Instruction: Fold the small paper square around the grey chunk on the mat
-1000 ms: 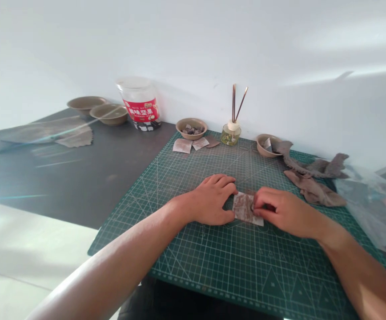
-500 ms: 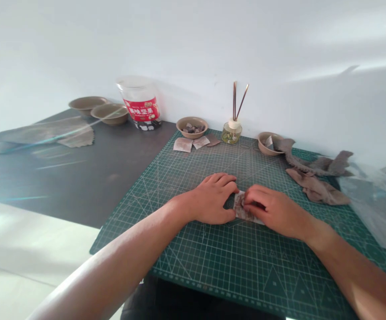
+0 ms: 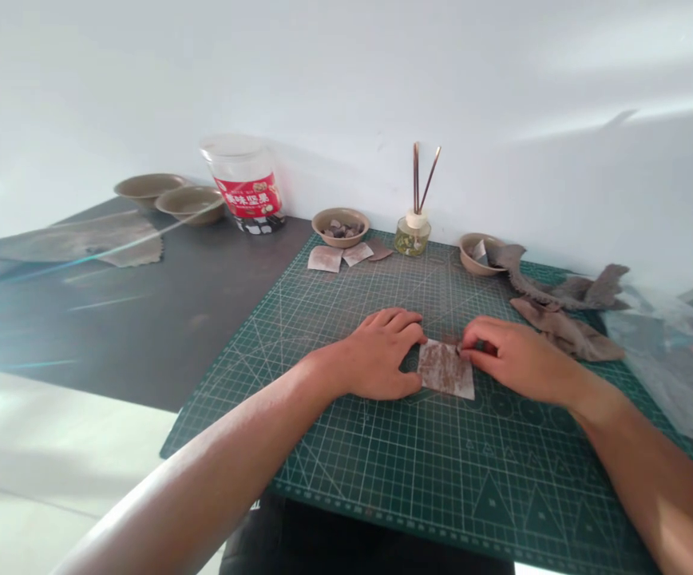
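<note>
A pale square sheet [image 3: 445, 370] with brown smudges lies flat on the green cutting mat [image 3: 334, 447]. My left hand [image 3: 382, 355] rests on the mat with fingers spread, its thumb and fingertip at the sheet's left edge. At the sheet's upper right corner, my right hand [image 3: 511, 355] pinches something small and dark, too hidden to make out. Brown smudges also mark the mat just beyond the sheet.
Behind are a bowl of dark pieces [image 3: 340, 228], smudged squares [image 3: 325, 258], a reed diffuser [image 3: 412, 234] and another bowl [image 3: 479, 255]. Brown cloths [image 3: 568, 331] and plastic [image 3: 663, 367] lie right. A clear tub [image 3: 247, 188] and two bowls [image 3: 189, 204] stand left.
My right hand has moved right and slightly away from me, from the middle of the sheet to its upper right corner, uncovering more of it. My left hand has stayed in place.
</note>
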Action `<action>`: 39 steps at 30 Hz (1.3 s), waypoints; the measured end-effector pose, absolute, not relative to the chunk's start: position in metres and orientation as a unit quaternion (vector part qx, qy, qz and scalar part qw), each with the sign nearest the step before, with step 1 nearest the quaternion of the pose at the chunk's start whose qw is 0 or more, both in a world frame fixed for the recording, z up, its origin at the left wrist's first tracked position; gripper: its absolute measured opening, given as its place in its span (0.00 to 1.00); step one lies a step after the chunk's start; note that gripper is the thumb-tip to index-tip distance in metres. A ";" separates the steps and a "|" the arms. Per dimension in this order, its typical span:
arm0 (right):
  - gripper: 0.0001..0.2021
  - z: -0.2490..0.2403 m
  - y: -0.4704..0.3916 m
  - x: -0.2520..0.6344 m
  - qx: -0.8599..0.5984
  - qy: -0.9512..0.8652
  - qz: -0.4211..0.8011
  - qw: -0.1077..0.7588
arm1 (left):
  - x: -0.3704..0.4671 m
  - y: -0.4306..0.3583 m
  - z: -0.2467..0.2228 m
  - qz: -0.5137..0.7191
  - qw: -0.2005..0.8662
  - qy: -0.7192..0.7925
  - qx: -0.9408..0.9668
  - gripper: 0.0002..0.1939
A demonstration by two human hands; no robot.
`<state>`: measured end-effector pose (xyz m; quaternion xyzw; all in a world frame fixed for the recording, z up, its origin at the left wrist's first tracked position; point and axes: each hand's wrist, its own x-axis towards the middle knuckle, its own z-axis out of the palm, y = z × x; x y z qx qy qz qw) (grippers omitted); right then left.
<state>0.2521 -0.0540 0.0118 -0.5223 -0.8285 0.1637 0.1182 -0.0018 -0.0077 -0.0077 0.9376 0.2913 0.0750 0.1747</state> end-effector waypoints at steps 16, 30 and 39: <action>0.03 0.010 -0.060 0.240 -0.455 -0.860 0.198 0.119 | -0.001 -0.009 -0.001 0.060 0.181 0.292 0.937 0.25; 0.03 0.008 -0.053 0.244 -0.504 -0.840 0.145 0.140 | 0.000 -0.009 -0.001 0.059 0.178 0.300 0.935 0.25; 0.03 0.008 -0.052 0.240 -0.488 -0.844 0.173 0.137 | -0.001 -0.009 -0.002 0.058 0.178 0.295 0.937 0.24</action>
